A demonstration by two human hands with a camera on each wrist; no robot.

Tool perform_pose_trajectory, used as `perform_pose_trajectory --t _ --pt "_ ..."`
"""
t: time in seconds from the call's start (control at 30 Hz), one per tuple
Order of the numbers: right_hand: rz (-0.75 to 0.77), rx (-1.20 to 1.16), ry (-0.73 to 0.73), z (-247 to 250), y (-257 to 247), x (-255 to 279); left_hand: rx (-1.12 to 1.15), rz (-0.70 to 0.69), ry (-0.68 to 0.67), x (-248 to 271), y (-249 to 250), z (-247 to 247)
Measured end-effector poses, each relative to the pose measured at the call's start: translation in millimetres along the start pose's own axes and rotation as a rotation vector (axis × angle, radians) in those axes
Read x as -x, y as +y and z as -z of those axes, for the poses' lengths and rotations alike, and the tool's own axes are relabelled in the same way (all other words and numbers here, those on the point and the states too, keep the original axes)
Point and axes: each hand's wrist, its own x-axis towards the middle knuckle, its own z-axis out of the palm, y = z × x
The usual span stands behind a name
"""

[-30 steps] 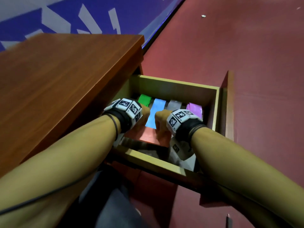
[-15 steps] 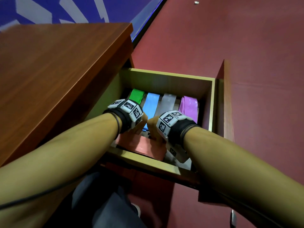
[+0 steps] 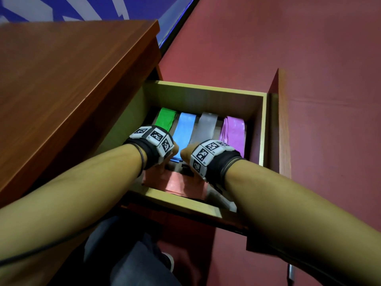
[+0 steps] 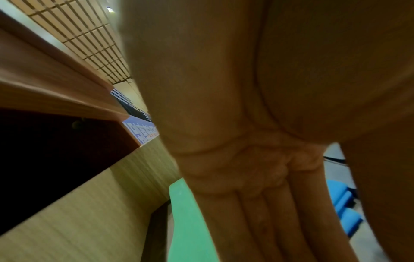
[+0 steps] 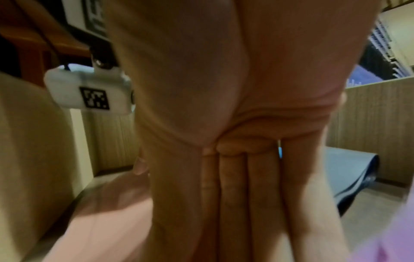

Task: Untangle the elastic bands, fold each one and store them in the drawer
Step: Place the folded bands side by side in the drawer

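Note:
The wooden drawer (image 3: 261,129) stands pulled out. Along its back lie folded bands side by side: green (image 3: 166,118), blue (image 3: 184,131), grey (image 3: 205,126) and purple (image 3: 234,131). A pink band (image 3: 181,184) lies flat at the front. My left hand (image 3: 174,148) and right hand (image 3: 185,155) reach down onto it, close together. In the left wrist view the fingers (image 4: 257,221) are straight and together beside the green band (image 4: 188,221). The right wrist view shows straight fingers (image 5: 241,203) on the pink band (image 5: 100,221).
The brown desk top (image 3: 72,89) overhangs the drawer on the left. The drawer's red front panel (image 3: 280,120) stands at the right. White marker cards (image 3: 222,199) lie in the drawer's front right corner. Red floor surrounds it; my leg (image 3: 132,254) is below.
Both hands stay down on the pink band and have drawn slightly towards the drawer's front. More of the four bands behind them now shows.

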Motion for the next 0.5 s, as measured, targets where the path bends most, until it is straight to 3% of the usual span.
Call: perform_pose_trajectory --t 0.1,0.2,0.37,0.43,0.5 --pt "0.022 0.030 0.116 3 8 2 0.037 -0.018 -0.031 6 -7 13" --pt "0.004 -0.111 0.171 4 16 -9 -0.048 -0.076 -0.041 24 -5 30" --pt "-0.088 -0.377 0.237 24 31 -10 -0.052 -0.131 0.337 79 14 49" --pt "-0.120 -0.352 0.259 35 38 -1 -0.004 -0.201 0.401 96 16 51" --pt "-0.128 -0.306 0.191 48 46 12 0.005 -0.258 0.465 114 19 54"
